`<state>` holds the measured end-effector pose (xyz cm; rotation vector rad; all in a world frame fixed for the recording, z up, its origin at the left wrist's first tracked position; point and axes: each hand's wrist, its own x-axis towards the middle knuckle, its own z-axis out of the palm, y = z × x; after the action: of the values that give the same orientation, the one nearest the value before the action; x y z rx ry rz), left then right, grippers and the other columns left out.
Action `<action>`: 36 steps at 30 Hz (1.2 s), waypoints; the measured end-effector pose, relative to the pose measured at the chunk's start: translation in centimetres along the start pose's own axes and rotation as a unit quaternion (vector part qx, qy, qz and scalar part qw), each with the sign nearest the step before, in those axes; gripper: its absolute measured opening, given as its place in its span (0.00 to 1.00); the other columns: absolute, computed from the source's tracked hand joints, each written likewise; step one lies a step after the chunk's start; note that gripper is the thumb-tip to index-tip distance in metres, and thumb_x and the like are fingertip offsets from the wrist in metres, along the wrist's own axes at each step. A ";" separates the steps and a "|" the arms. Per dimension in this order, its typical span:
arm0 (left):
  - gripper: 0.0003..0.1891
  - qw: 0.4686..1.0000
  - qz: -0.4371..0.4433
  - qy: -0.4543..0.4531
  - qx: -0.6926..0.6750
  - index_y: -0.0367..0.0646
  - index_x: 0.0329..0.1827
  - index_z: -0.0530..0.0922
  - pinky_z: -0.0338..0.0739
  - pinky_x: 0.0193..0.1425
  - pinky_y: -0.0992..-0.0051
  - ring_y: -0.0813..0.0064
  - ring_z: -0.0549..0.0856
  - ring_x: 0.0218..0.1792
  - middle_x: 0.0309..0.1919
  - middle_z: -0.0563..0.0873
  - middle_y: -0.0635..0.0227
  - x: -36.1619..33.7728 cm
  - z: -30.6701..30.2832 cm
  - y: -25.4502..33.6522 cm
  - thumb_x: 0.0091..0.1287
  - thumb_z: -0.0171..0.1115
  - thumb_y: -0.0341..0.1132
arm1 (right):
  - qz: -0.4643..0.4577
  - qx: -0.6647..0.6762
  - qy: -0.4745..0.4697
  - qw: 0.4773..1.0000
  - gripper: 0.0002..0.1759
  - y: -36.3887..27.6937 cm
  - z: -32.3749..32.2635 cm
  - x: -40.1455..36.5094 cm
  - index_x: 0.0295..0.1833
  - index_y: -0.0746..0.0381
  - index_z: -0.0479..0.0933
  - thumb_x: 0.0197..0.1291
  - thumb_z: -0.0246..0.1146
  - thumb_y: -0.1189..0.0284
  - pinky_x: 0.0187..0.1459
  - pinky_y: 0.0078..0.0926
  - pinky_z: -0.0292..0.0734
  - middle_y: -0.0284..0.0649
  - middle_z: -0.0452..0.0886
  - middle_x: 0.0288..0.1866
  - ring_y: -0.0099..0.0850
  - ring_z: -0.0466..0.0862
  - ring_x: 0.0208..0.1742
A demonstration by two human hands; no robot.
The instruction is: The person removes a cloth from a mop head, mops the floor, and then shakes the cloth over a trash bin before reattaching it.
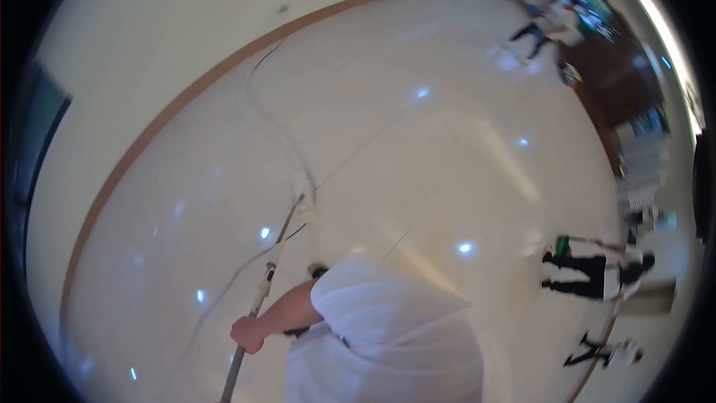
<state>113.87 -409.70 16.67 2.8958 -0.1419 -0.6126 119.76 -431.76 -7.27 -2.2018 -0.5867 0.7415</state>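
Note:
A long grey pole (259,300) slants up from the bottom edge of the head view. My right hand (247,333) is closed around it, with the bare forearm reaching left across my body from a white sleeve (358,287). At the pole's far end, a pale, blurred piece (306,213) rests by the floor. A dark cord (294,233) passes near the pole's upper part. The left hand does not show. Part of a dark shoe (318,270) appears beyond the sleeve.
A brown baseboard (201,82) borders the glossy pale floor (388,172). One person (548,26) is at the upper right, another (597,275) at the right near a green object (562,245), and a third (608,352) at the lower right.

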 end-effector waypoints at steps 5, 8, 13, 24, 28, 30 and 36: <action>0.17 0.979 -0.188 0.078 -0.016 0.29 0.33 0.86 0.69 0.24 0.70 0.77 0.75 0.15 0.12 0.79 0.63 -2.1 -1.3 7.2 0.68 0.67 0.40 | -0.176 0.007 -0.141 0.974 0.12 1.2 -1.8 -0.3 0.32 0.67 0.86 0.51 0.62 0.69 0.47 0.43 0.84 0.54 0.87 0.37 0.50 0.88 0.44; 0.19 0.966 -0.235 0.089 -0.052 0.28 0.33 0.86 0.68 0.24 0.69 0.76 0.75 0.15 0.13 0.79 0.62 -9.8 3.2 8.8 0.68 0.67 0.41 | -0.186 0.005 -0.145 0.972 0.13 0.5 1.8 -6.1 0.32 0.67 0.86 0.51 0.61 0.69 0.47 0.44 0.83 0.54 0.87 0.37 0.50 0.88 0.44; 0.18 0.973 -0.218 0.070 0.005 0.33 0.34 0.88 0.75 0.27 0.63 0.66 0.82 0.18 0.17 0.84 0.57 -10.6 2.2 6.2 0.67 0.69 0.44 | -0.135 0.006 -0.047 0.990 0.12 -1.4 3.6 -7.5 0.31 0.64 0.86 0.48 0.63 0.67 0.45 0.46 0.83 0.52 0.87 0.35 0.49 0.88 0.41; 0.17 0.999 -0.046 -0.004 -0.018 0.41 0.44 0.87 0.77 0.34 0.58 0.49 0.85 0.27 0.23 0.84 0.52 -8.8 11.6 12.5 0.73 0.62 0.47 | -0.015 -0.090 -0.021 0.996 0.12 8.6 2.5 -14.4 0.30 0.60 0.87 0.46 0.67 0.63 0.43 0.48 0.84 0.49 0.87 0.34 0.48 0.88 0.42; 0.16 0.991 -0.119 0.048 -0.047 0.37 0.44 0.87 0.71 0.28 0.61 0.57 0.80 0.20 0.18 0.80 0.53 -15.4 6.9 7.0 0.71 0.64 0.43 | -0.129 -0.072 -0.053 0.988 0.11 0.3 5.9 -10.0 0.30 0.62 0.86 0.45 0.65 0.66 0.46 0.47 0.84 0.49 0.88 0.35 0.49 0.88 0.42; 0.16 0.981 -0.176 0.083 -0.024 0.32 0.42 0.87 0.63 0.23 0.65 0.71 0.72 0.16 0.13 0.75 0.61 -17.8 4.4 5.4 0.69 0.67 0.40 | -0.172 -0.070 -0.069 0.980 0.11 -4.5 6.6 -7.5 0.29 0.61 0.86 0.46 0.64 0.65 0.45 0.46 0.84 0.49 0.88 0.34 0.48 0.88 0.42; 0.16 0.984 -0.161 0.076 -0.008 0.33 0.41 0.88 0.64 0.21 0.66 0.70 0.71 0.13 0.12 0.75 0.60 -11.0 0.0 2.5 0.67 0.70 0.41 | -0.107 -0.042 -0.020 0.993 0.13 -6.2 3.8 -2.4 0.28 0.62 0.86 0.45 0.66 0.63 0.43 0.47 0.83 0.49 0.87 0.33 0.49 0.88 0.40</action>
<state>103.69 -410.75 21.52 2.9573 0.3555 -0.4310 114.42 -427.41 -4.01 -2.1614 -0.8737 0.6590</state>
